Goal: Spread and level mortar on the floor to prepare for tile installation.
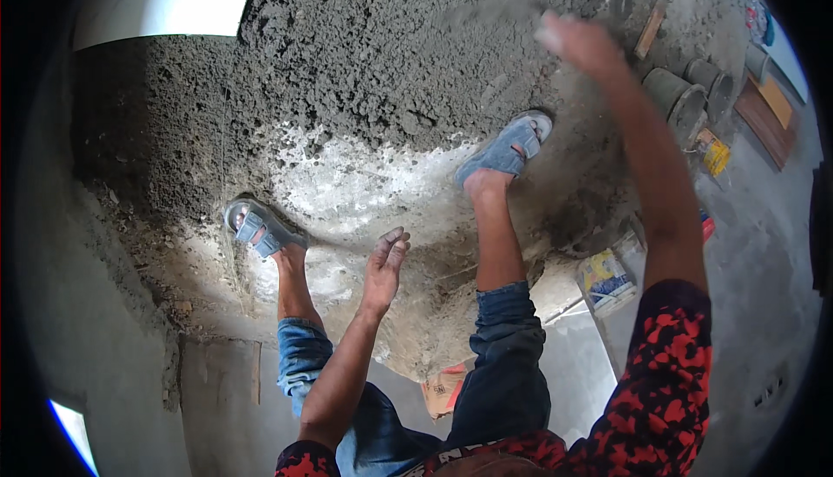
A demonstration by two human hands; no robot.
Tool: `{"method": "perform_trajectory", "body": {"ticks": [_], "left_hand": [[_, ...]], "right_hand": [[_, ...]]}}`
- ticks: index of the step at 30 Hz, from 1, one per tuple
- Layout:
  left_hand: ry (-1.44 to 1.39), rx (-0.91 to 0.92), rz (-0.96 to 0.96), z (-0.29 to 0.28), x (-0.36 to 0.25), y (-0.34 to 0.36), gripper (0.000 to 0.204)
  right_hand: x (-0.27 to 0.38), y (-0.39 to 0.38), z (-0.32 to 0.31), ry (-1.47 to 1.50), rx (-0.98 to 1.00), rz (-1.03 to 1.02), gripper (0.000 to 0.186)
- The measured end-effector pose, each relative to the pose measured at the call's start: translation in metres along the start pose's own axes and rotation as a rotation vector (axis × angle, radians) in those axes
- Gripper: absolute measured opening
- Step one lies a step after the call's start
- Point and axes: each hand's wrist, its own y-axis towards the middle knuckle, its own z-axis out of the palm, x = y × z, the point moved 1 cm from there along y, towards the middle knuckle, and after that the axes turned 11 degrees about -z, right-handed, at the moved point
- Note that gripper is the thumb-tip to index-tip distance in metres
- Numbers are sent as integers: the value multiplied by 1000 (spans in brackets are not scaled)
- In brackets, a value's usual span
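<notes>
My right hand [580,43] is stretched out far to the right, smeared by motion. It is closed around what looks like a trowel, whose blurred grey blade [490,16] lies over the rough wet mortar [373,61]. My left hand [384,271] hangs between my legs above the pale, dusty floor, fingers drawn together; nothing shows in them. A glossy white tile [169,0] with faint veins borders the mortar at the far left. Near the left edge of the mortar runs a thin string [224,130].
My sandalled feet stand at the mortar's near edge. At right lie a wooden-handled hammer [651,26], dark buckets [677,100], brown boards [765,121] and a yellow packet [713,154]. A printed bucket [606,279] stands nearer, right of my leg. A wall [95,303] rises at left.
</notes>
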Motion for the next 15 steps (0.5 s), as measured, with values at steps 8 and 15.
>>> {"method": "perform_trajectory", "body": {"ticks": [8, 15], "left_hand": [[79, -7, 11, -7, 13, 2, 46], [5, 26, -10, -12, -12, -11, 47]], "right_hand": [[-50, -22, 13, 240, -244, 255, 48], [61, -11, 59, 1334, -746, 860, 26]]}}
